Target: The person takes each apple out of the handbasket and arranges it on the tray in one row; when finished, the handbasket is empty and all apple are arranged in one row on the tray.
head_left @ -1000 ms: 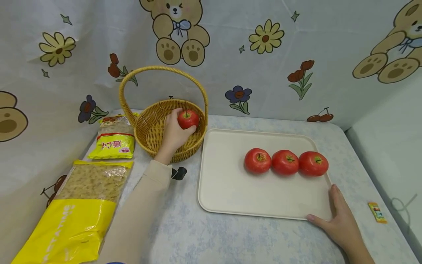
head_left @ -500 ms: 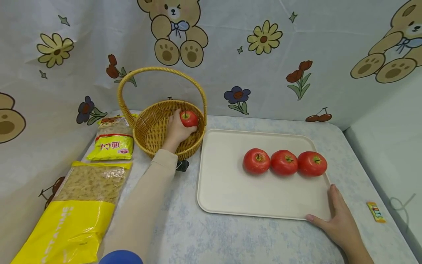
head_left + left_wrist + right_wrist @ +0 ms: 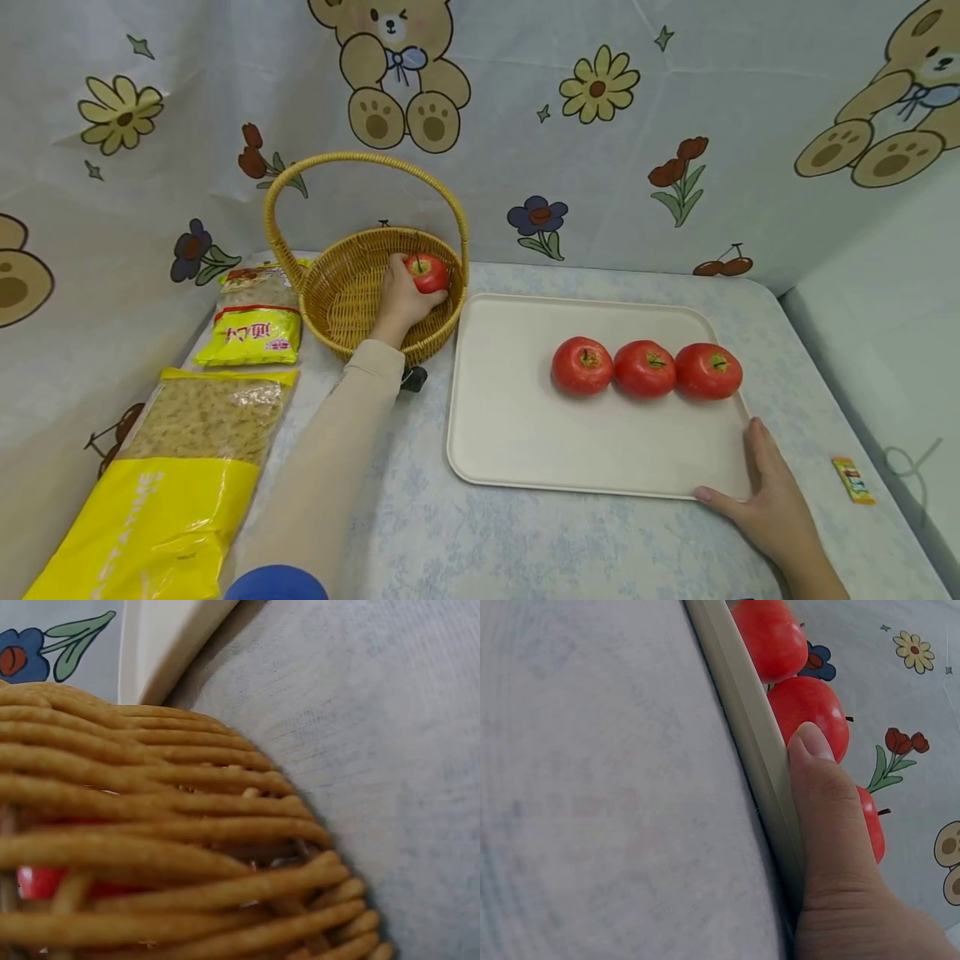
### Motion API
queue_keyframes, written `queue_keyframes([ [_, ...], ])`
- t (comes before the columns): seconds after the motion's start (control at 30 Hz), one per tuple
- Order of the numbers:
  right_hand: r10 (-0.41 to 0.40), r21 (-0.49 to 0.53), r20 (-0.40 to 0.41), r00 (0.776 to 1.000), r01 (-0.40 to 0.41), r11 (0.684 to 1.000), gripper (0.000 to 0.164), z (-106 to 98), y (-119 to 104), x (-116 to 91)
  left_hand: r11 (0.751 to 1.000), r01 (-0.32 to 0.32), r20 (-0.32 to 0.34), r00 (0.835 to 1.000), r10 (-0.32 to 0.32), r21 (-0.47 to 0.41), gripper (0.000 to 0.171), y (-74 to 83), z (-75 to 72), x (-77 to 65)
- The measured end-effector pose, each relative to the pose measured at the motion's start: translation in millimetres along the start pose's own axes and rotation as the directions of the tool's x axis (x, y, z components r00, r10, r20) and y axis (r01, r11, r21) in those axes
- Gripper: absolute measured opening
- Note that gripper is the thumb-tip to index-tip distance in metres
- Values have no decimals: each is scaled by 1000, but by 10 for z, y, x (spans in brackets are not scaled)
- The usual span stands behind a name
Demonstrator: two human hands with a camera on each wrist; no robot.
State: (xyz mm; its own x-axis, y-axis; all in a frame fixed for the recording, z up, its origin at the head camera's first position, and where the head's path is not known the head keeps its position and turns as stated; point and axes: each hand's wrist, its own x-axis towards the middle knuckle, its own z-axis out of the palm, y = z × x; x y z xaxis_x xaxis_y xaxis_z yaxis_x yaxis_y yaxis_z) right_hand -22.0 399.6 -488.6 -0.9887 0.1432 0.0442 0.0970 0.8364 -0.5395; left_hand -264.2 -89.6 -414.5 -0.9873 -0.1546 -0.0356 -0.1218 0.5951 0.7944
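Inside the wicker basket [image 3: 348,287], at its right part, my left hand [image 3: 405,302] holds a red apple [image 3: 429,273] with the thumb at its near side and fingers at its left. Through the basket's weave [image 3: 150,776] the left wrist view shows bits of red; the hand is hidden there. Three more apples, a left one [image 3: 582,367], a middle one [image 3: 644,369] and a right one [image 3: 708,372], sit in a row on the white tray [image 3: 555,442]. My right hand [image 3: 776,504] rests at the tray's near right corner, its thumb [image 3: 829,817] lying along the rim.
A small bag [image 3: 251,321] and a larger yellow bag of pasta [image 3: 161,500] lie left of the basket. The basket's tall handle [image 3: 367,157] arches over it. A little yellow packet [image 3: 853,481] lies right of the tray, and a printed cloth [image 3: 480,200] hangs behind.
My left hand and forearm have moved slightly forward with the apple, now a little lower in the basket. A blue round shape has come into view at the bottom edge. My right hand stays put.
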Motion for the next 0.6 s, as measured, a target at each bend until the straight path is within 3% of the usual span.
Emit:
queue_keyframes([
  [0.33, -11, 8, -6, 1000, 11, 1000, 136, 10, -17, -6, 998, 25, -34, 999, -23, 62, 92, 33, -29, -35],
  [0.6, -11, -2, -9, 1000, 11, 1000, 136, -2, -5, -11, 997, -56, -104, 993, 62, 59, 91, 201, -190, -199],
])
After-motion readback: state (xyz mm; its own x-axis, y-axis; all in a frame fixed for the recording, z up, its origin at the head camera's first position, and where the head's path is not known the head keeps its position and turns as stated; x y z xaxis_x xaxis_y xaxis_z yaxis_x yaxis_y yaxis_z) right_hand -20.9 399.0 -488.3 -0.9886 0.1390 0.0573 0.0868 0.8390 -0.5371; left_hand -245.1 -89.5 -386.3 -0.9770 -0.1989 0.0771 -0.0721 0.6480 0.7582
